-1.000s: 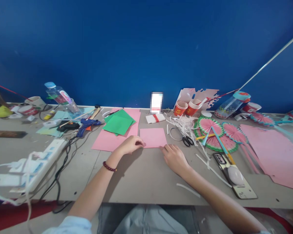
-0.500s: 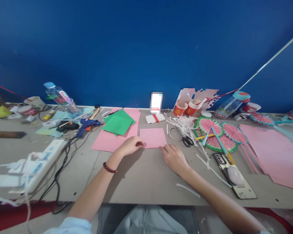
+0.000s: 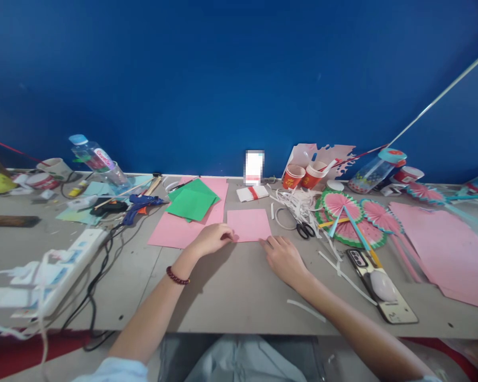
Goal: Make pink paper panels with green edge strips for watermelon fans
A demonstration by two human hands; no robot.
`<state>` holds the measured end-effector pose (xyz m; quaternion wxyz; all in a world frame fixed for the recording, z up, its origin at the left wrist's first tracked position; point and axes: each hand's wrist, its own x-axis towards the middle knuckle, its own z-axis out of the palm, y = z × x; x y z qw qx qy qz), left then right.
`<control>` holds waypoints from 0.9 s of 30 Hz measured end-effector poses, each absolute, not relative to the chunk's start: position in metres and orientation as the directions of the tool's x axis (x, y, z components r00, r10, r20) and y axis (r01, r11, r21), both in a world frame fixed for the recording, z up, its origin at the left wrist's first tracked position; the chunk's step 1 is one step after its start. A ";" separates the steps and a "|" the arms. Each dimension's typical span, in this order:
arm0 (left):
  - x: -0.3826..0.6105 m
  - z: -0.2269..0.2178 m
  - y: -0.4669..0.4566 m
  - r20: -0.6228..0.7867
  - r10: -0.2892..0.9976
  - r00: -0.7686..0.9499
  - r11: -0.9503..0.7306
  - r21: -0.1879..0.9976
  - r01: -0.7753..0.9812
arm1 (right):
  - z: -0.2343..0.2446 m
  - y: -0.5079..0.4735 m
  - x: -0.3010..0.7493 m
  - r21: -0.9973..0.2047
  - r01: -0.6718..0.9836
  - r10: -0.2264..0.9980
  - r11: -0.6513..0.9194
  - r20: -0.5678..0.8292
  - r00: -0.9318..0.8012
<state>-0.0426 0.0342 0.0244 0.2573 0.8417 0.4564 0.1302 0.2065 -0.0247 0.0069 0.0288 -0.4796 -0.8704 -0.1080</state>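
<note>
A small pink sheet of paper [image 3: 249, 224] lies flat in front of me at the middle of the table. My left hand [image 3: 214, 239] has its fingers curled and pinches the sheet's near left corner. At the near right corner, my right hand [image 3: 282, 255] grips the edge between thumb and bent fingers; the thumb is partly hidden. Left of the sheet, square green papers [image 3: 194, 199] lie stacked on a larger pink sheet [image 3: 167, 231]. Black-handled scissors [image 3: 305, 230] rest to its right.
A blue glue gun [image 3: 140, 206], a power strip [image 3: 74, 270] and cables are at the left. White paper strips [image 3: 297, 204], red paper cups [image 3: 293, 177], pleated watermelon fans [image 3: 342, 209] and a phone [image 3: 382, 289] occupy the right. A lit, blurred screen [image 3: 254, 167] stands against the blue wall.
</note>
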 end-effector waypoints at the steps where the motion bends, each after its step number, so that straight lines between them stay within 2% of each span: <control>1: -0.041 0.027 0.033 -0.016 0.834 0.551 -0.462 0.525 0.715 | 0.007 -0.025 0.207 0.163 0.840 0.827 0.518 0.156 -0.540; 4: -0.036 0.034 0.025 0.010 0.821 0.570 -0.525 0.402 0.750 | 0.005 -0.024 0.207 0.175 0.834 0.820 0.524 0.161 -0.549; 8: -0.024 0.037 0.009 0.092 0.794 0.601 -0.607 0.160 0.778 | 0.004 -0.024 0.207 0.178 0.831 0.819 0.527 0.155 -0.553; 13: -0.001 0.026 -0.010 0.056 0.825 0.562 -0.561 -0.033 0.827 | 0.004 -0.025 0.206 0.174 0.833 0.821 0.525 0.156 -0.550; 17: 0.012 0.013 -0.024 0.069 0.885 0.461 -0.453 -0.102 0.886 | 0.007 -0.025 0.206 0.165 0.835 0.822 0.524 0.159 -0.547; 22: 0.014 -0.001 -0.040 0.170 0.902 0.397 -0.375 -0.151 0.915 | 0.005 -0.025 0.206 0.174 0.835 0.820 0.522 0.166 -0.548; 27: 0.017 -0.006 -0.053 0.241 0.900 0.363 -0.344 -0.121 0.931 | 0.004 -0.024 0.206 0.173 0.833 0.817 0.525 0.169 -0.551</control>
